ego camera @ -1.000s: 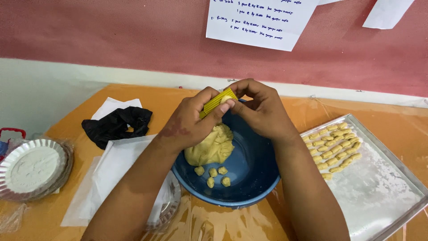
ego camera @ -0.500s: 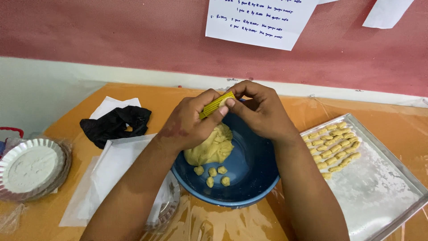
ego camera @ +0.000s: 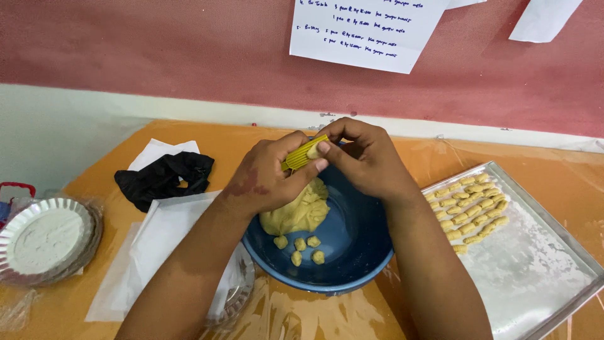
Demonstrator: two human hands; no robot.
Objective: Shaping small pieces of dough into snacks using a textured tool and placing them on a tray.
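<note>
Glossy blue plastic bowl [ego camera: 352, 252], matt soft dough [ego camera: 299, 211], dull floured metal tray [ego camera: 541, 264].

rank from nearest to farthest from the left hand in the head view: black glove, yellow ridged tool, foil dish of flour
1. yellow ridged tool, held in the left hand.
2. black glove, on the table to the left.
3. foil dish of flour, far left edge.

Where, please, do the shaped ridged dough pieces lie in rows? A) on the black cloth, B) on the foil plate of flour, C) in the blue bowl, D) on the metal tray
D: the ridged dough pieces sit in rows on the metal tray, right of the blue bowl.
</note>
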